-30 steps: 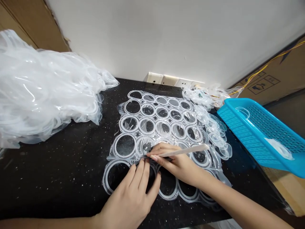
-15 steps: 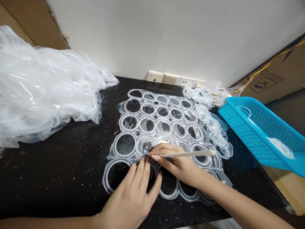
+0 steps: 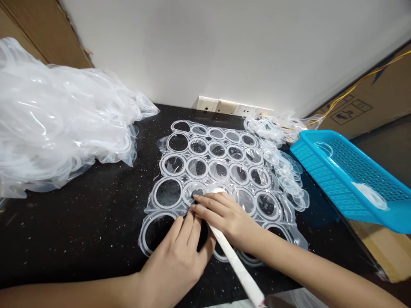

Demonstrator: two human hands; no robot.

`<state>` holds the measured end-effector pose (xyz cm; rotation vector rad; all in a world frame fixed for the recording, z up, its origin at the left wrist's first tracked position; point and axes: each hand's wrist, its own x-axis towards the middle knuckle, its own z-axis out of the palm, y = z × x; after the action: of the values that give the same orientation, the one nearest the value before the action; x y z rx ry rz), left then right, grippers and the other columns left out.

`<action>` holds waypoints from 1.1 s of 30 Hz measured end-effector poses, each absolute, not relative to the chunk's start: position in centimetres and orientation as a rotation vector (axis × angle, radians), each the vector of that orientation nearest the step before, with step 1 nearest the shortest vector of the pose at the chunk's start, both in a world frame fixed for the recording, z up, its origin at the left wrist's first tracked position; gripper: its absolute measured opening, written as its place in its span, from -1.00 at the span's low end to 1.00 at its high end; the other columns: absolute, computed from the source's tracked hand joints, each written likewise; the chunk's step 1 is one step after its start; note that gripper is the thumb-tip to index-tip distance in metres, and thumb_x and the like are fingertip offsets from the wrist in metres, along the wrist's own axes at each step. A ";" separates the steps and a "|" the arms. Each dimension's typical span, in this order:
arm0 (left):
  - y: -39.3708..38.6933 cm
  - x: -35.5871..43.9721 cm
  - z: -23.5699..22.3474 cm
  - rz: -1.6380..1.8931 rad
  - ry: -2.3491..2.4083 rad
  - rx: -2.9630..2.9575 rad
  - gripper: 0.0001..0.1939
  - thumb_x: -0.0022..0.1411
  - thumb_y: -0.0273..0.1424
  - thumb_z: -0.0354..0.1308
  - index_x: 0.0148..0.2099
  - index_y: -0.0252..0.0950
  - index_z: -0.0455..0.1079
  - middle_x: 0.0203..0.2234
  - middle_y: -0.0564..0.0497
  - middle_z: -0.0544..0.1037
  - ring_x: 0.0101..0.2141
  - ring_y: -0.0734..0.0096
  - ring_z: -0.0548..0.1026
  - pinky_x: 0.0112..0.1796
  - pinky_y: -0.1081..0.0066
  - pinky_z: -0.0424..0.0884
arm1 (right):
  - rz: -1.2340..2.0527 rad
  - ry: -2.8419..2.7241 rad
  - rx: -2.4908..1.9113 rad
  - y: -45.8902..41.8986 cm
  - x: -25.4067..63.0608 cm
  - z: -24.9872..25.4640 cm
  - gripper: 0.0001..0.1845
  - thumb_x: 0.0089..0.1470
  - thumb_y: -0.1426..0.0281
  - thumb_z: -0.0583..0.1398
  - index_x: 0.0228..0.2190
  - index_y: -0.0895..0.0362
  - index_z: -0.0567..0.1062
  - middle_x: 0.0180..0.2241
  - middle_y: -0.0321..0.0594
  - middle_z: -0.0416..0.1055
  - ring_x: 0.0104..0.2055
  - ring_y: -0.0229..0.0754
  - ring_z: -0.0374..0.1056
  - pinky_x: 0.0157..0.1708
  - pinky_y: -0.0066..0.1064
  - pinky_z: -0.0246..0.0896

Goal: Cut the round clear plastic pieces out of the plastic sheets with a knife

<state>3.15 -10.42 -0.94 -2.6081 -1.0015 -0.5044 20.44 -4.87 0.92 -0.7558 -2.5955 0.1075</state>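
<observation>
A clear plastic sheet (image 3: 221,167) moulded with several rows of round rings lies on the black speckled counter (image 3: 80,231). My left hand (image 3: 180,261) rests flat on the sheet's near edge, fingers stretched out over a ring. My right hand (image 3: 224,218) is closed around a thin pale stick-like tool (image 3: 237,267), its tip at a ring in the sheet's near-middle row and its handle pointing back toward me. The tool's tip is hidden under my fingers.
A big heap of clear plastic sheets (image 3: 58,119) fills the counter's left side. Loose clear rings (image 3: 285,167) lie at the sheet's right, beside a tilted blue mesh basket (image 3: 349,179). Wall sockets (image 3: 224,107) sit at the back; cardboard boxes (image 3: 369,107) stand right.
My right hand has turned the tool: its long end, which pointed right over the sheet, now points down toward me. The left hand has stayed in place.
</observation>
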 end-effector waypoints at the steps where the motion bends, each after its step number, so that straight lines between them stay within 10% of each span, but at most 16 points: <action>1: -10.4 3.1 -1.0 -0.502 -0.996 -2.609 -0.73 0.18 -0.40 -0.01 -0.06 -0.38 0.22 -0.20 -0.29 0.52 -0.15 0.10 0.49 -0.06 0.21 0.17 | 0.106 -2.580 -0.775 -4.5 20.4 1.0 -0.68 0.22 0.47 -0.03 -0.16 0.34 0.45 -0.08 0.07 0.42 -0.14 -0.06 0.36 -0.23 -0.23 0.31; 24: -9.3 6.1 0.4 -0.520 -0.958 -2.683 -0.67 0.24 -0.24 0.01 0.00 -0.26 0.34 -0.18 -0.12 0.54 -0.15 0.15 0.45 -0.11 0.21 0.14 | -0.159 -2.004 -1.655 1.9 36.3 5.1 -0.68 0.15 0.23 0.08 -0.32 0.16 0.55 -0.26 -0.05 0.45 -0.20 -0.01 0.38 -0.24 -0.16 0.32; 33: -9.5 8.1 -0.9 -0.650 -0.924 -2.648 -0.70 0.25 -0.29 -0.04 -0.05 -0.34 0.32 -0.22 -0.18 0.55 -0.16 0.18 0.49 -0.07 0.27 0.16 | 1.053 -2.060 -1.145 -2.9 27.6 3.8 -0.81 0.17 0.36 0.10 -0.30 0.15 0.51 -0.37 -0.21 0.39 -0.30 -0.27 0.34 -0.28 -0.41 0.32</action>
<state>8.13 -9.51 -0.92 -2.6478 -0.9240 -0.6503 27.57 -2.91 3.81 -1.1446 -2.0600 1.0526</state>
